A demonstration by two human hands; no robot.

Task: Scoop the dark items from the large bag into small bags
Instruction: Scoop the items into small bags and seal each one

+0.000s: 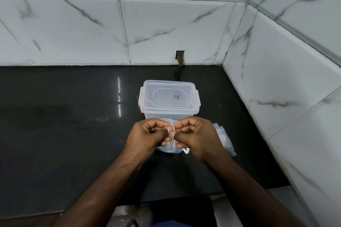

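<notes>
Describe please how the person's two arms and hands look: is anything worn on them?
The left hand and the right hand are bare: no gloves, rings, watch or bracelet show. Both forearms are bare too, with no sleeve visible up to the frame's lower edge. The fingernails that show are short. No markings can be seen.

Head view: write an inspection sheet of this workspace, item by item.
Surface: glossy black counter, reflective.
Job's things: small clear bag pinched at its top by both hands; large bag and dark items not seen.
Clutter: lidded clear plastic container behind the hands; flat clear bags to their right.
Grippers: left hand and right hand both pinch the bag.
Cables: nothing seen.
Surroundings: marbled white wall tiles; small hole in tile.
</notes>
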